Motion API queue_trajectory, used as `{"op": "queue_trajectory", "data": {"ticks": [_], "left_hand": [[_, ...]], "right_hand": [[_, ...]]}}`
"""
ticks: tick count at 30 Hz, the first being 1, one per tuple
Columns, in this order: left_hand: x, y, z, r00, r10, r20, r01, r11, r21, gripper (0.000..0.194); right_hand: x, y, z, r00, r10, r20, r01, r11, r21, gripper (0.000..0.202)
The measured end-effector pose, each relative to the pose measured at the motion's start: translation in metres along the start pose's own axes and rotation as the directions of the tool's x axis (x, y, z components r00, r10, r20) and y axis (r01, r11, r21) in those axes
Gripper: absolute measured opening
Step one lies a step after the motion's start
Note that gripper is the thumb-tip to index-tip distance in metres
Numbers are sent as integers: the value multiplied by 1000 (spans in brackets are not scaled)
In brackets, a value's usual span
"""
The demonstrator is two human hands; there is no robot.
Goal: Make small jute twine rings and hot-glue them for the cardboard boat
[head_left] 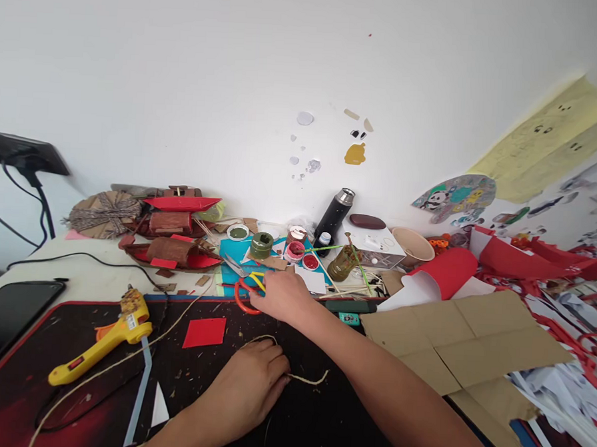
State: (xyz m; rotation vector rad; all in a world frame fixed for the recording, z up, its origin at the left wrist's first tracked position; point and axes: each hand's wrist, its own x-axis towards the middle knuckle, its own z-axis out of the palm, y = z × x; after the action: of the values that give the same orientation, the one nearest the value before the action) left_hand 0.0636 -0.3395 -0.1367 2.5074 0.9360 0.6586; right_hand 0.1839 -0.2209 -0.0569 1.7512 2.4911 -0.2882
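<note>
Twine [311, 381] is thin, pale tan, a bit fuzzy; its short end curls out R of the L hand [253, 384], w/ a small loop just beyond the knuckles. Scissors [246, 273] have metal blades pointing far L, plus yellow & orange handles; they're at far ctr, over the edge of a blue sheet [231, 247].

L hand: closed on the twine, back up, fingers bent, low over the dark mat [298, 423]; forearm enters from near L. R hand [285, 295]: back up, fingers on the scissors' handles; can't tell if the grip is fully closed. R forearm runs diag. from near R, reaching past the L hand.

Nr the hands, to the L: red card [204, 333] flat on the mat, white triangular scrap [159, 408], yellow glue gun [106, 348] w/ a translucent glue stick [138, 395]. A long cord [77, 387], similar tan, runs diag. & crosses the stick.

Far side: green paint jar [262, 247] & pink paint jar [295, 253]; black flask [333, 215] leaning nr the wall; brown-and-red model boat [174, 254] far L. R side: creased cardboard [473, 326] w/ red paper [446, 271] curled just beyond.
</note>
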Motion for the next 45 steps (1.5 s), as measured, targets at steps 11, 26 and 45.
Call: {"op": "queue_trajectory", "data": {"ticks": [11, 26, 45], "left_hand": [[-2, -3, -1, 997, 65, -29, -63, 997, 47, 16], [-1, 10, -41, 967, 252, -17, -237, 929, 284, 30], [-18, -89, -189, 715, -629, -306, 695, 688, 208, 54]], "right_hand": [[-80, 37, -5, 992, 119, -41, -111, 979, 171, 29], [-192, 89, 37, 957, 289, 30, -290, 952, 100, 20], [-183, 72, 46, 990, 25, -136, 39, 895, 445, 23]]}}
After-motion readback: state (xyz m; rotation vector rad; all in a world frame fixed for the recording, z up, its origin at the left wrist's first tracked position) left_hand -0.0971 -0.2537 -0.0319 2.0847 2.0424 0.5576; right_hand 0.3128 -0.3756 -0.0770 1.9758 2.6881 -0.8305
